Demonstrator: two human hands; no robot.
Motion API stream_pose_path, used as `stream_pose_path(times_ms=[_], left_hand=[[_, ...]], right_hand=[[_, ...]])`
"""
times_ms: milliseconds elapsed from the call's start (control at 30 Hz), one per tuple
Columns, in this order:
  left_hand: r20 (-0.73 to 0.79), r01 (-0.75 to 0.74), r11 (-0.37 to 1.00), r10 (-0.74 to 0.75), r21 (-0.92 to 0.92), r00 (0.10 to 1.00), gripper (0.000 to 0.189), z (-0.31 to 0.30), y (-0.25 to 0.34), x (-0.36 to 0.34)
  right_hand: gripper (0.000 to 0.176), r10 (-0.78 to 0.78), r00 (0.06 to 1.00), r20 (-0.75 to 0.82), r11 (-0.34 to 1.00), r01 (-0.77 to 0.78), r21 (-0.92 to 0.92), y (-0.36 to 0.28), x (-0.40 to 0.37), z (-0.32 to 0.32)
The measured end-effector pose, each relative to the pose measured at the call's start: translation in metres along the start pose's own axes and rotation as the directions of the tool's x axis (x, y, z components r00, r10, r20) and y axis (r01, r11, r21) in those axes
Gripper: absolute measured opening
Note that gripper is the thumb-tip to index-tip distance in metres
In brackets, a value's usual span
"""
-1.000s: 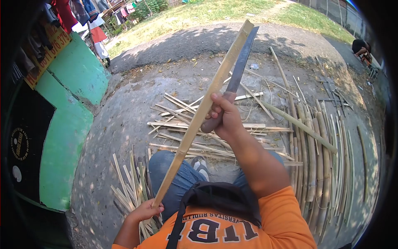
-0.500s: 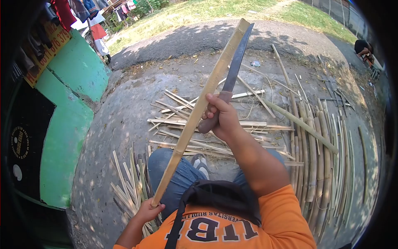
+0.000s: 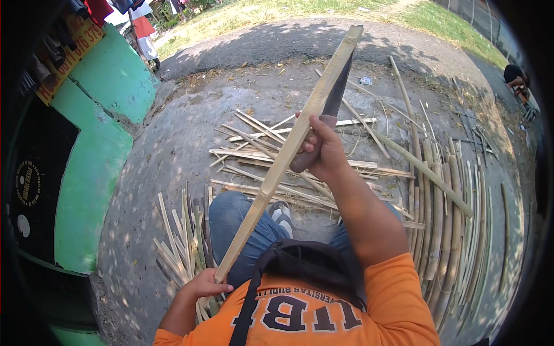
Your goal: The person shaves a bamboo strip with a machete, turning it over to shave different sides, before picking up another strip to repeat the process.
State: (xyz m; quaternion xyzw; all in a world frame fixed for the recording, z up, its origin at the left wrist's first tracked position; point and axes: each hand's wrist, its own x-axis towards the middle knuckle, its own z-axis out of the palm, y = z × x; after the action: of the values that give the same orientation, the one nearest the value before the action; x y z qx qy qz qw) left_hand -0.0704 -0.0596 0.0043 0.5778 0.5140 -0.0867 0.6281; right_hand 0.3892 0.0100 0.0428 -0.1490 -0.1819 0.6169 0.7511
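Observation:
A long split bamboo strip [image 3: 285, 153] slants up across my view, with a node in its lower half. My left hand [image 3: 202, 285] is closed around its lower end, by my left hip. My right hand [image 3: 332, 149] grips the brown handle of a machete [image 3: 338, 92]. Its dark blade points up and away, partly behind the strip's upper part. Some right fingers also rest against the strip, and a fingertip shows at its left edge. How firmly they press on it is hidden.
Split bamboo strips [image 3: 254, 151] lie scattered on the concrete before my feet. Another bundle [image 3: 179, 236] is at my left. Bamboo poles [image 3: 447, 230] lie in a row at right. A green wall [image 3: 92, 190] stands left. Far right, a person [image 3: 515, 78] crouches.
The strip and machete have shifted slightly right, and the strip has turned so that it covers more of the blade. My right hand has moved slightly right and down; both hands keep their grips.

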Motion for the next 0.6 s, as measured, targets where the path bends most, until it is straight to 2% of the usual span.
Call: stream_pose_path(times_ms=[67,167,267,367,400,467,600], left_hand=[[0.122,0.032,0.995,-0.021,-0.091,0.992,0.035,-0.009,-0.007,0.002],[0.156,0.076,0.993,-0.061,-0.090,0.986,0.038,-0.012,0.003,0.000],[0.016,-0.044,0.998,0.045,-0.037,0.999,0.044,-0.006,0.004,0.003],[-0.050,-0.080,0.997,0.080,-0.005,0.996,0.049,-0.006,0.006,0.004],[-0.120,-0.126,0.991,0.131,0.046,0.984,0.049,-0.003,0.006,0.004],[-0.250,-0.206,0.966,0.240,0.154,0.938,0.049,0.007,0.007,0.004],[-0.473,-0.249,0.913,0.384,0.324,0.793,0.033,0.018,-0.002,0.013]], right_hand=[[0.041,-0.006,1.000,0.025,1.000,0.006,0.016,0.001,0.001,-0.001],[0.047,0.000,0.998,0.063,1.000,0.000,0.014,-0.003,0.001,-0.005],[0.049,-0.011,0.996,0.085,1.000,0.009,0.022,-0.005,-0.001,-0.004],[0.051,-0.015,0.996,0.090,1.000,0.013,0.024,-0.005,-0.002,-0.003],[0.051,-0.018,0.996,0.090,1.000,0.016,0.022,-0.005,-0.001,-0.002],[0.051,-0.025,0.995,0.092,1.000,0.023,0.018,-0.007,-0.001,-0.002],[0.050,-0.050,0.998,0.039,0.999,0.050,-0.008,-0.006,-0.002,0.001]])
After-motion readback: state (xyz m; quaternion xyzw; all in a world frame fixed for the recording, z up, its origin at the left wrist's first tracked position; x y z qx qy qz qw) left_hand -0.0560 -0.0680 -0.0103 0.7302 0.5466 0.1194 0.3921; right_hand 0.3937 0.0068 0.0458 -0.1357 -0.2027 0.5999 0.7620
